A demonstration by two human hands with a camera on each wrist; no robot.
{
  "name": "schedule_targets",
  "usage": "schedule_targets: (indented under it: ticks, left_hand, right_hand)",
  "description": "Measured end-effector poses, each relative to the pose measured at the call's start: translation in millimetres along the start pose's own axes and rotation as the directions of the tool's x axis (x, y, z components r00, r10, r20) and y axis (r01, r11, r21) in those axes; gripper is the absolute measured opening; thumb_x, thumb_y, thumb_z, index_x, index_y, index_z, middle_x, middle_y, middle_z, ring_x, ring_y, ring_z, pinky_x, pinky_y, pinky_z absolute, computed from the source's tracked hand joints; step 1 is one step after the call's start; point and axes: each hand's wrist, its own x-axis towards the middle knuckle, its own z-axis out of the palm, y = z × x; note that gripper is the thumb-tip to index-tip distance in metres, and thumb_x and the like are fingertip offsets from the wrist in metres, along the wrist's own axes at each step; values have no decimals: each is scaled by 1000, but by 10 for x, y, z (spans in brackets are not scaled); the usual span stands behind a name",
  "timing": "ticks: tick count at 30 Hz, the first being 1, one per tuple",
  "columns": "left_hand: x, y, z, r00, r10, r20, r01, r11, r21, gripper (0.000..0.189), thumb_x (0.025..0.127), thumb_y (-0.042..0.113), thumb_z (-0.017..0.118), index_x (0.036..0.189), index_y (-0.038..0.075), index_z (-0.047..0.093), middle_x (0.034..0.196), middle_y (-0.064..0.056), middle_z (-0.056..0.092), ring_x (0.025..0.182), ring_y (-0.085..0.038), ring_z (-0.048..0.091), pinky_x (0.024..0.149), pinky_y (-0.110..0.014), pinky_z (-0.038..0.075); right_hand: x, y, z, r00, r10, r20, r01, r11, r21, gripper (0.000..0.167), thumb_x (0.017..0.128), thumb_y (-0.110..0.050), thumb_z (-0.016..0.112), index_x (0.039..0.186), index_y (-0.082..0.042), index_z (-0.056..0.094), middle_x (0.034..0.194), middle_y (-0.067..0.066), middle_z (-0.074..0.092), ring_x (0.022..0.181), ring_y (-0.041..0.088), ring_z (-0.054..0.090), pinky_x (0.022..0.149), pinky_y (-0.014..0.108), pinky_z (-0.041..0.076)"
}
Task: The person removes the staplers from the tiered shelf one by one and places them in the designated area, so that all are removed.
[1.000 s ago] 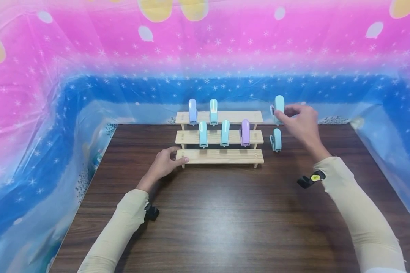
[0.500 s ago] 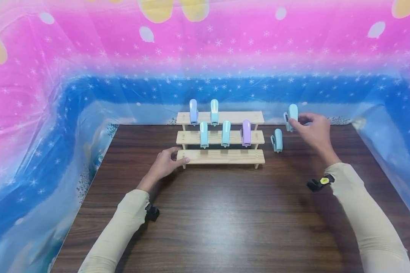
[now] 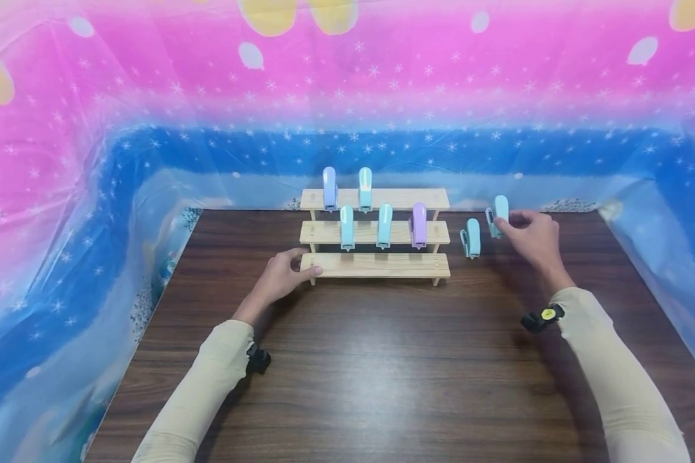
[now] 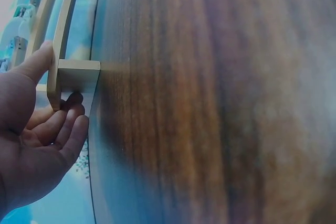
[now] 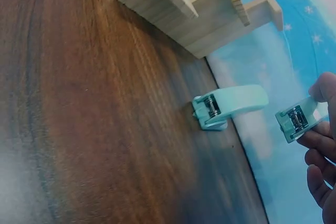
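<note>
A three-step wooden rack (image 3: 376,265) stands near the table's back edge. My left hand (image 3: 280,276) grips the left end of its lowest step, thumb on top and fingers curled beneath, as the left wrist view shows. My right hand (image 3: 535,239) pinches a mint-green stapler (image 3: 500,215) between thumb and fingers, right of the rack. Whether it touches the table cannot be told. Just left of it, another mint-green stapler (image 5: 239,103) stands on the table. The top step carries a periwinkle stapler (image 3: 329,188) and a mint one; on the middle step are two mint ones and a purple stapler (image 3: 419,225).
The dark wood-grain table (image 3: 359,373) spreads in front of the rack. A pink and blue patterned cloth (image 3: 382,148) hangs behind the table and along both sides.
My right hand has carried the pinched stapler rightward, then lowered it toward the table, from beside the top step to beyond the standing stapler. The left hand keeps its grip on the rack.
</note>
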Motion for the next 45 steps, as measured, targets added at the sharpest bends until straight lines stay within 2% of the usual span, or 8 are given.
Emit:
schedule_targets:
  ticks: [5,9,12,20,26,35,42,45]
  left_hand:
    - [-2,10,4,1000,-2,0,2,1000,2,69,94,44,74,144,0,54,109,-13,73,84,-21,64,70,-33,51]
    - [-11,31,-5,1000,-2,0,2,1000,9,69,94,43,74,144,0,54,111,-14,73,87,-22,66,71,-34,52]
    - [-20,47,-15,1000,-2,3,2,1000,9,69,94,43,74,144,-1,54,113,-16,73,89,-23,67,72,-34,52]
    - [-22,27,-22,1000,3,0,-3,1000,-1,67,94,43,74,141,-1,56,112,-17,73,88,-22,67,69,-34,53]
    - [-23,26,-26,1000,4,2,-4,1000,5,67,94,43,75,142,-1,55,115,-17,72,94,-24,68,74,-35,53]
    - [-21,31,-15,1000,-7,11,8,1000,-17,67,94,43,74,142,0,55,115,-16,72,95,-24,68,76,-37,54]
    - [-18,28,-17,1000,-26,13,26,1000,-2,72,94,45,73,147,0,51,123,-18,69,108,-28,67,87,-43,54]
    - [-15,30,-20,999,-29,13,29,1000,1,73,94,46,73,147,1,51,124,-18,69,106,-28,67,87,-43,54]
  right_hand:
    - [-51,106,51,998,40,43,-39,999,-18,72,91,-63,65,129,-2,69,120,21,70,109,32,60,86,41,45]
    - [-93,177,96,998,35,60,-34,999,-18,72,93,-62,63,128,0,68,121,23,69,112,35,58,92,48,44]
    - [-115,212,118,997,32,69,-32,999,-14,72,93,-63,62,128,0,67,122,24,68,111,36,59,92,50,44]
    - [-138,288,199,993,46,107,-43,998,-35,75,92,-66,62,129,-1,67,122,24,68,109,37,61,90,50,46]
    - [-147,339,244,995,44,95,-38,998,-56,73,92,-64,62,128,-1,67,119,23,69,104,35,61,85,46,45]
    - [-149,363,252,994,42,97,-37,998,-56,73,93,-64,61,128,-1,67,121,24,68,105,36,59,87,48,45]
    - [-159,391,260,994,46,101,-40,997,-59,72,93,-64,62,128,-1,67,122,24,68,106,36,59,88,49,45]
    - [-152,411,271,993,48,104,-42,997,-57,72,93,-64,61,128,-1,68,123,24,67,107,36,59,89,49,44]
